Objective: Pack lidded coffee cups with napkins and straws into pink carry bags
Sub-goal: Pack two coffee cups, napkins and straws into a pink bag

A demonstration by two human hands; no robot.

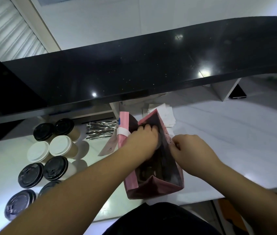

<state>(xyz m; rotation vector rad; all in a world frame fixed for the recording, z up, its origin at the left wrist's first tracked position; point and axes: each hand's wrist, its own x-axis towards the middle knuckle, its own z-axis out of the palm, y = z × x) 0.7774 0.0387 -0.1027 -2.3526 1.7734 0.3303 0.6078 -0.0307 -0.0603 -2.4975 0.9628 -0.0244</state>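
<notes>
Left hand is reached down into the open mouth of a pink carry bag, its fingers curled over something dark inside; what exactly is gripped cannot be told from the shadowed interior, though a dark round shape like a cup lid is suggested. Right hand is pinched onto the bag's right rim, by which the mouth is held open. The bag is stood near the middle of the white counter. Packing is judged to be under way, not finished: eight lidded cups, some with black lids and some with white, are grouped at the left, not yet bagged. A bundle of wrapped straws is laid farther back, beside a banded stack of flat pink bags. White napkins are spread beyond the open bag. No napkin or straw can be seen inside the bag.
</notes>
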